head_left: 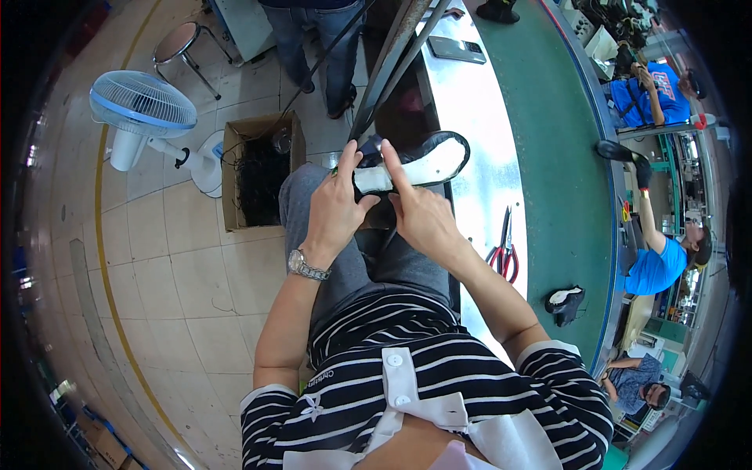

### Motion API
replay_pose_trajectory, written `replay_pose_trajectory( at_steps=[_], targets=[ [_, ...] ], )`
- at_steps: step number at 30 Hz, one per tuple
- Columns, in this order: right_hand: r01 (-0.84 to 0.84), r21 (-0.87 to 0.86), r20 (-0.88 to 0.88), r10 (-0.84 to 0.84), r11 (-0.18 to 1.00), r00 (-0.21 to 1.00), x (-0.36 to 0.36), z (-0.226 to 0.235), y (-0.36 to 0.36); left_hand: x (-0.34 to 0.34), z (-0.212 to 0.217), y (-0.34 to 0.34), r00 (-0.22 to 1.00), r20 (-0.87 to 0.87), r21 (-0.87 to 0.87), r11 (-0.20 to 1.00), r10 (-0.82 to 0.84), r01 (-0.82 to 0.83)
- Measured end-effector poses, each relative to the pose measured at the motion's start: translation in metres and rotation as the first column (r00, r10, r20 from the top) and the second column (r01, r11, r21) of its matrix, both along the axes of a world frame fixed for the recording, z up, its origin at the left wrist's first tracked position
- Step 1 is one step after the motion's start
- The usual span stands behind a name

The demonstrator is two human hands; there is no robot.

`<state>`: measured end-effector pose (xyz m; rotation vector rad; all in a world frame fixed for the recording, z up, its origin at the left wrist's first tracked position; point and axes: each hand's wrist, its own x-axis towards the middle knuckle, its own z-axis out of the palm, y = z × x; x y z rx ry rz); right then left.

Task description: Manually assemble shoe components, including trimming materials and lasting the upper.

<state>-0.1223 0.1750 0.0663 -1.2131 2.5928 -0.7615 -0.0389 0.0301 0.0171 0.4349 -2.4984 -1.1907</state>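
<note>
A black shoe upper with a white sole face [437, 164] lies bottom-up above my lap, its toe pointing right and its heel end between my hands. At the heel end, my left hand [333, 210] grips with fingers and thumb; a metal watch is on that wrist. My right hand [424, 218] holds the shoe's near side, with the index finger stretched across the white face and the other fingers curled below. Their tips are partly hidden. Beside my right forearm, red-handled pliers [505, 254] rest on the metal bench edge [479, 117].
A green conveyor belt [552, 164] runs along the bench, carrying another black shoe upper [565, 304]. A phone [457, 50] lies on the metal edge. On my left stand a cardboard box [232, 188] of black scraps, a fan [141, 103] and a stool [177, 41]. Co-workers sit across the belt.
</note>
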Motion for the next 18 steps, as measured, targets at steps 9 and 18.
replay_pose_trajectory(
  at_steps=[9, 18],
  targets=[
    [0.115, 0.257, -0.149, -0.079, 0.960, 0.986, -0.064, 0.012, 0.021, 0.009, -0.003, -0.019, 0.989, -0.061, 0.139, 0.980, -0.132, 0.139],
    [-0.152, 0.297, 0.664, -0.090, 0.943, 0.742, 0.005, 0.041, 0.059, 0.101, -0.015, 0.041, 0.985, 0.170, 0.687, 0.712, 0.041, -0.148]
  ],
)
